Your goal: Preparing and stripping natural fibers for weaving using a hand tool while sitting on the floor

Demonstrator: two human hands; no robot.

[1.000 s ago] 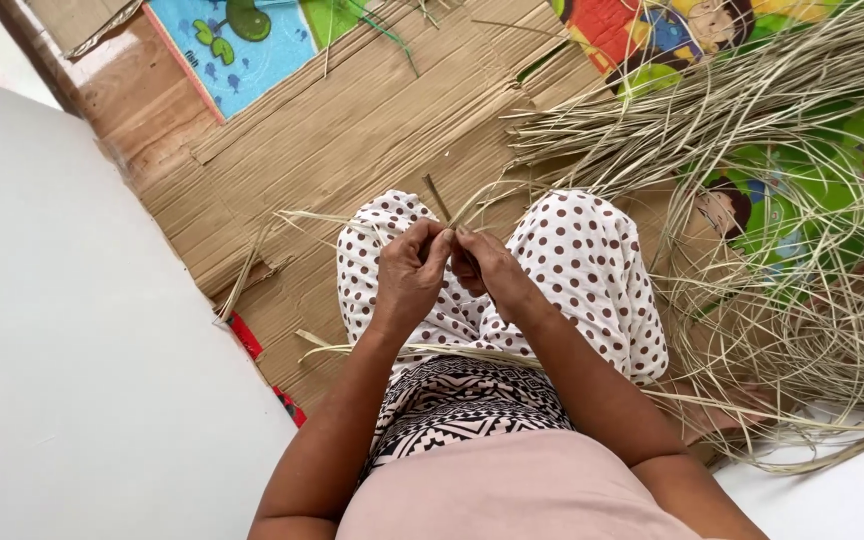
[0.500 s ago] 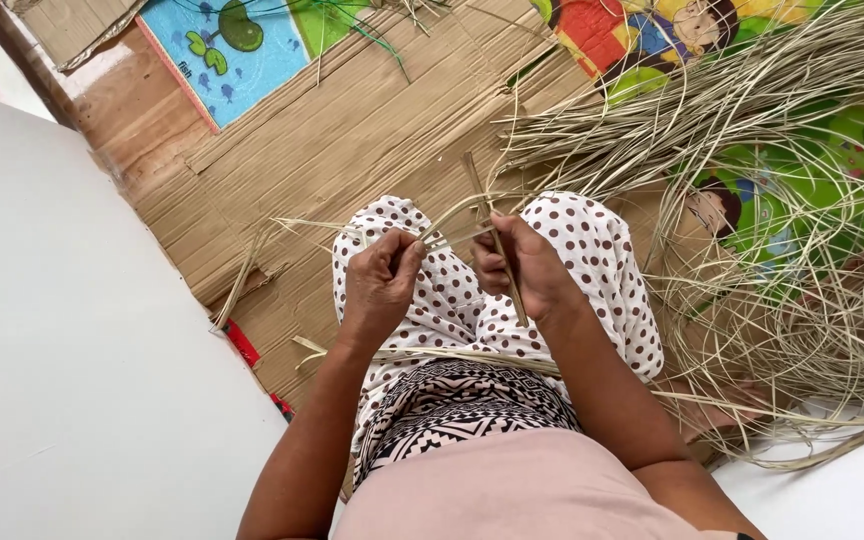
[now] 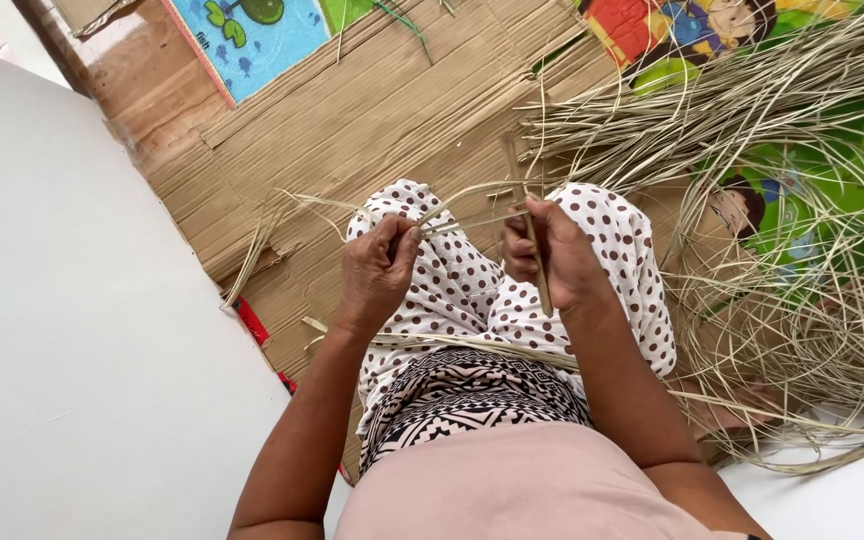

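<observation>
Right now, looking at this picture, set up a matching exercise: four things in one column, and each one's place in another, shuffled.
Things:
1. left hand
2. right hand
3. pile of straw
4. cardboard

Places:
A. flat on the floor beyond the knees
B. gripping an upright stick
C. heaped on the person's right
D. pinching thin strips over the left knee

Pairs: 1-D, 2-B, 3-C, 4-A

Take your lap (image 3: 472,290) as the landmark. Your left hand (image 3: 377,275) and right hand (image 3: 552,255) sit above it, apart, with thin strips (image 3: 472,218) spanning between them. The cardboard sheet (image 3: 372,120) lies under and ahead of your lap. The heap of loose strips (image 3: 792,200) spreads to its right, the wall (image 3: 72,330) stands to its left.
</observation>
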